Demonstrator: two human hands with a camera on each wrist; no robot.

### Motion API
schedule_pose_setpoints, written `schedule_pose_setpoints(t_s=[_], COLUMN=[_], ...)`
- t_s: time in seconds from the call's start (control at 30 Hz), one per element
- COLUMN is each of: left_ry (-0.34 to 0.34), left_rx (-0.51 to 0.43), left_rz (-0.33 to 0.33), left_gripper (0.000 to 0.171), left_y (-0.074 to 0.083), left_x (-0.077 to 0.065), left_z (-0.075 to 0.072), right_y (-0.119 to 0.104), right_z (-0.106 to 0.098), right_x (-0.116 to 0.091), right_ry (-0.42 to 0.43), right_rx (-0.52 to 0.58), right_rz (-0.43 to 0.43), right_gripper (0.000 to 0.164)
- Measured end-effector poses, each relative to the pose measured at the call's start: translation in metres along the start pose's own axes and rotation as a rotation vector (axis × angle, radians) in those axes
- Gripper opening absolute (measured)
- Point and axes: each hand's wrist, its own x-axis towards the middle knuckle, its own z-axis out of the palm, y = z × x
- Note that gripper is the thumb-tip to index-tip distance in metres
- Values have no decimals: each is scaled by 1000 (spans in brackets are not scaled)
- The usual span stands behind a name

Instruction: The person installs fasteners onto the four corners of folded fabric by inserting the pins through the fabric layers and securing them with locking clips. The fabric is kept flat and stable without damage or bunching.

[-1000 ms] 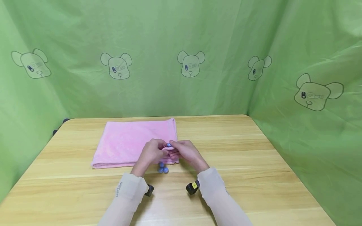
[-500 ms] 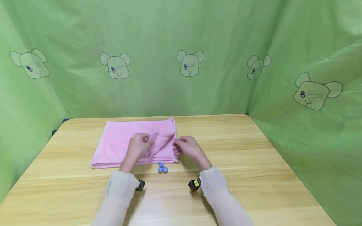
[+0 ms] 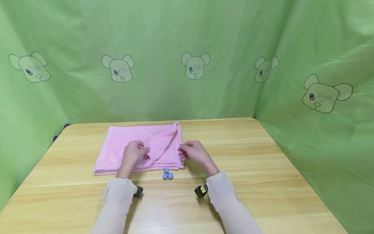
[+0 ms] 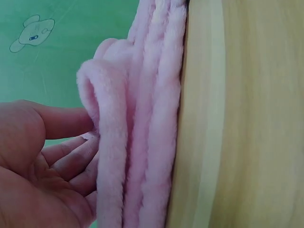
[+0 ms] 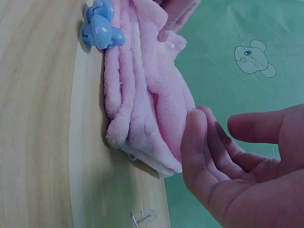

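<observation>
A folded pink fleece blanket (image 3: 125, 139) lies on the table, its upper right part turned back in a loose diagonal flap. My left hand (image 3: 132, 154) pinches the free edge of that flap; in the left wrist view the thumb (image 4: 66, 121) presses on the soft fold. Just past the blanket's right side is my right hand (image 3: 195, 153). Its fingers (image 5: 197, 147) are loosely bent in the right wrist view, thumb apart from them, with nothing between. Several small, glossy blue round-topped clips (image 5: 100, 31) sit clustered at the blanket's front edge.
A wooden table (image 3: 248, 182) carries everything. Low in the right wrist view, a small clear disc with a metal pin (image 5: 148, 215) shows beyond the blanket's corner. Green curtains (image 3: 157, 97) with bear drawings hang behind and at both sides.
My hands have parted from over the blanket's right edge. The left has drawn the flap leftward; the right has shifted slightly right. The blue piece between them is out of sight.
</observation>
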Motion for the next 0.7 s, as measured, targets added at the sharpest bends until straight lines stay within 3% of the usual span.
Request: schedule_pose_setpoints(t_s=[0.3, 0.47, 0.6, 0.7], left_ry=[11, 12, 65, 137], left_rx=[112, 176, 131, 97], left_rz=[-17, -27, -64, -21], left_gripper=[15, 25, 42, 47], left_y=[-9, -5, 3, 13], left_x=[0, -1, -4, -6], left_z=[-6, -5, -1, 2], right_y=[-1, -1, 0, 0], right_z=[-1, -1, -1, -1], right_x=[-1, -2, -2, -1], right_ry=[-12, -12, -21, -31], right_rx=[20, 13, 14, 18], right_rz=[-1, -3, -10, -12], right_gripper=[25, 25, 25, 26])
